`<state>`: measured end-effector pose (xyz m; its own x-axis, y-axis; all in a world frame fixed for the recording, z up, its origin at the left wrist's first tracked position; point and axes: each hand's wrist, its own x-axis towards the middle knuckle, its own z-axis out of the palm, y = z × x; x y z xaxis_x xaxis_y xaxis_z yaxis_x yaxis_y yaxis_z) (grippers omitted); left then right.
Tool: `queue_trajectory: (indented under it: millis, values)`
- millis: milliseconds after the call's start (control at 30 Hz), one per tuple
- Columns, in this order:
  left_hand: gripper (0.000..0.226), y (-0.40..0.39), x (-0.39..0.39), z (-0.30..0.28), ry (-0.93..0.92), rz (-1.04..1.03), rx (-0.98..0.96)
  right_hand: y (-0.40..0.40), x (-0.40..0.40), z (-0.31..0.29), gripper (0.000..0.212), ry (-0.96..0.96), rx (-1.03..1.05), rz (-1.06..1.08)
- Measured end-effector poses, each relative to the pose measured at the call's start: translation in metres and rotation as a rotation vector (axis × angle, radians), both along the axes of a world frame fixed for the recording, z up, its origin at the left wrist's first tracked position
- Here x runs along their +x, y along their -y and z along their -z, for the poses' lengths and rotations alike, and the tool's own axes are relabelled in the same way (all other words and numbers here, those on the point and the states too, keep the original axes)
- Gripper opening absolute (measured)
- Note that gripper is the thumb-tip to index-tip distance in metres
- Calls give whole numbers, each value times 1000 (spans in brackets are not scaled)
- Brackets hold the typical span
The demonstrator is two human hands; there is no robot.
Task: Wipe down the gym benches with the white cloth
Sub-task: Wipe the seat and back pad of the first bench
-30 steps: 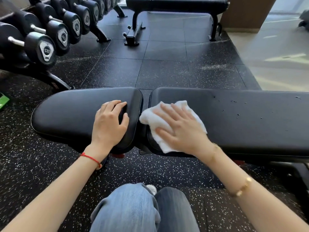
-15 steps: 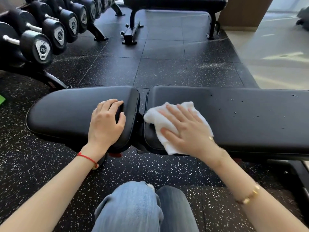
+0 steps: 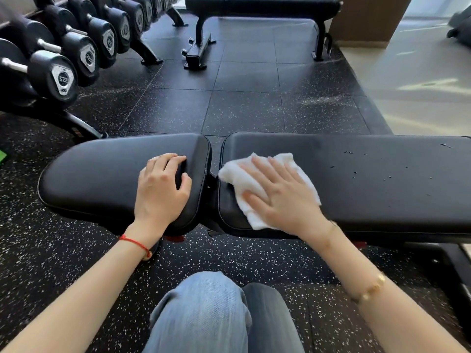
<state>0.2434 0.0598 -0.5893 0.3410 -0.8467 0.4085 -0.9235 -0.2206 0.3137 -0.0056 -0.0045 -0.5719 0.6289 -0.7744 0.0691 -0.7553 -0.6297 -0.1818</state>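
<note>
— Where was the white cloth (image 3: pixel 257 186) at that moment?

— Flat on the long back pad (image 3: pixel 369 184) of the near bench, at its left end, just beside the gap that parted it from the seat pad (image 3: pixel 102 174). The right hand (image 3: pixel 283 197) lay on top of it, fingers straight and spread, pressing it down rather than gripping it.

— And the other hand?

— The left hand (image 3: pixel 163 189) rested on the seat pad, its grip loosely curled on the padding and holding nothing, probably as a brace.

— So which way did the work lie?

— To the right, I judged. The pad's long axis ran left to right across the view, and nearly all of its unwiped length, with scattered droplets (image 3: pixel 356 161), stretched away from the cloth on the right hand's own side. There was open room along it; the near and far edges were close, so strokes would want to follow the length.

— Anything else to do?

— A second bench (image 3: pixel 262 3) stood well apart across the floor, beyond the dumbbell rack (image 3: pixel 63 72).
</note>
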Motion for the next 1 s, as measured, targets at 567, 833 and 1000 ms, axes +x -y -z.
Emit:
queue_trajectory:
  millis: [567,833,1000]
  values:
    - [36,0,1,2,-9,1,-3,-6,-11,2,66,22,4,-34]
    - [36,2,-1,2,-13,-17,-22,80,-12,-8,63,-60,24,331]
    - [36,1,-1,1,-20,-6,-28,35,41,-4,64,-45,7,39]
